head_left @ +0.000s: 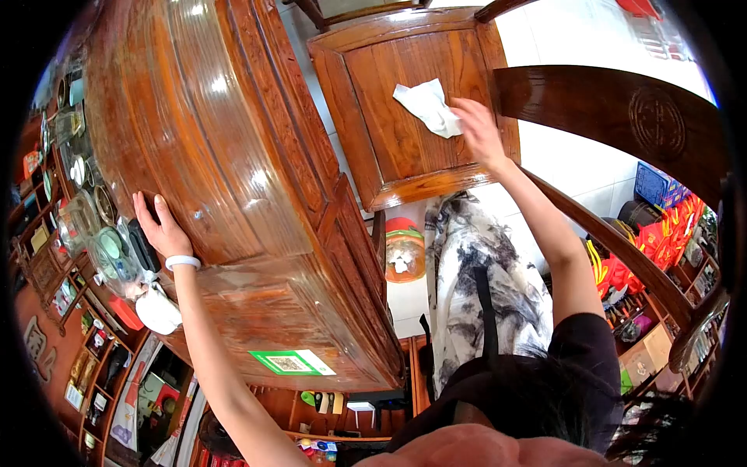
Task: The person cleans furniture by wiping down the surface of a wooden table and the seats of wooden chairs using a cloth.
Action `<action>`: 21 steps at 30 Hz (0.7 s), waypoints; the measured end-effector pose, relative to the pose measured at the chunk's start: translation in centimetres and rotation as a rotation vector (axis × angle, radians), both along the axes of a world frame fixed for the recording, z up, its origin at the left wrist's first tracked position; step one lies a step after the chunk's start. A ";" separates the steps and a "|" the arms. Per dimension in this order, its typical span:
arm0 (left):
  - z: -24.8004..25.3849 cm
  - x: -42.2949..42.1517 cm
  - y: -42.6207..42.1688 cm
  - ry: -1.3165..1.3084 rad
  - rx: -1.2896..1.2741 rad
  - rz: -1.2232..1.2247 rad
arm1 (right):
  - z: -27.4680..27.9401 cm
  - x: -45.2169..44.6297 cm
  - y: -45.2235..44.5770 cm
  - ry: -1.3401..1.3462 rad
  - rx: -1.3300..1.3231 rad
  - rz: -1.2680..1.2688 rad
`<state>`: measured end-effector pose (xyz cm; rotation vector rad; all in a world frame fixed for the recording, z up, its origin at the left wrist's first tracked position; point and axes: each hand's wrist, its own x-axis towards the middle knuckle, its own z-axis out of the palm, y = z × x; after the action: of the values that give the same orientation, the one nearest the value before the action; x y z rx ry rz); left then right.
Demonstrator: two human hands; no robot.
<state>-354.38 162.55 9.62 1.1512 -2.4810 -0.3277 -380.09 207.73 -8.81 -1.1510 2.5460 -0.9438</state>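
Note:
My left hand [162, 227] lies flat with spread fingers on the wooden table [194, 148], near its cluttered left edge; a pale bracelet circles the wrist. My right hand [478, 131] is over the wooden chair seat [412, 58], slightly blurred, its fingers stretched out at the right edge of a crumpled white cloth or tissue [428, 107]. The fingertips overlap that edge; whether they touch it I cannot make out. The cloth rests on the middle of the seat.
A green-and-white QR code card [292, 363] is on the table's near end. Glass jars and cups [109, 245] crowd its left edge. The curved chair back [599, 101] rises at right, with red bags [665, 241] beyond. A red-rimmed container [405, 253] stands below the seat.

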 end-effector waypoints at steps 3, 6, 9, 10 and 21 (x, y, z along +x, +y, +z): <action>0.0 0.0 0.1 -0.011 -0.004 0.004 | -3.7 0.4 -2.3 0.056 0.267 0.205; -0.2 0.3 -0.3 -0.003 0.005 0.000 | -4.7 3.8 -2.1 0.168 0.717 0.413; 0.2 -0.1 0.2 -0.012 0.039 0.020 | -4.8 6.7 1.6 0.046 0.640 0.475; 0.1 0.0 0.1 -0.016 0.036 0.013 | -5.1 5.4 1.6 0.106 0.835 0.349; 0.1 0.2 0.0 -0.034 0.043 0.008 | -8.2 -6.1 -4.1 0.108 0.870 -0.239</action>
<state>-354.20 162.59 9.75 1.1927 -2.5094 -0.3645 -386.23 203.64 -16.97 -0.6426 2.7185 0.2393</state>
